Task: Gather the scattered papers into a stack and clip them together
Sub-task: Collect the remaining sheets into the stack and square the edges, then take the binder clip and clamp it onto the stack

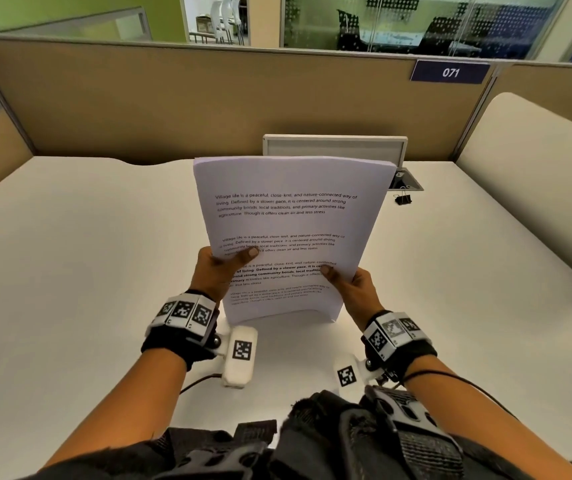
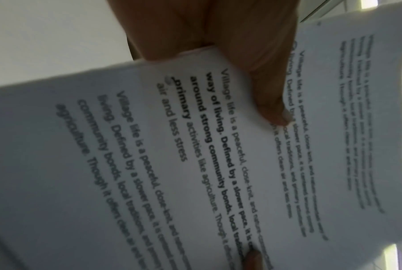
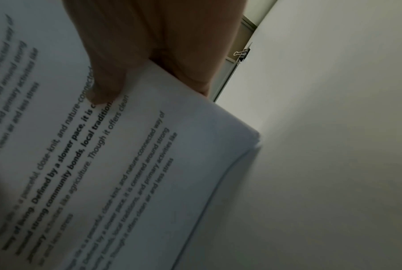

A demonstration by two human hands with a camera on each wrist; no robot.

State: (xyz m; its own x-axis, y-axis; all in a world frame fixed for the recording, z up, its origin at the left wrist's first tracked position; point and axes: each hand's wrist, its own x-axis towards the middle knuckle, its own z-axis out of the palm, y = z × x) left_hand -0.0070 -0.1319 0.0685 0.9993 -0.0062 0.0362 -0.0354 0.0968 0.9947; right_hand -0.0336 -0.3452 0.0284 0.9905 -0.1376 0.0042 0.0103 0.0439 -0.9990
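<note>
Upright, both left hand (image 1: 216, 271) and right hand (image 1: 353, 292) grip the papers (image 1: 288, 233).

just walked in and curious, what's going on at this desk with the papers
A person is holding a stack of printed papers upright with both hands, its bottom edge on the white desk. The left hand grips the left edge and the right hand the right edge, thumbs on the front page. The sheets look gathered but not yet clipped: a black binder clip lies untouched on the desk beyond the stack.
</note>
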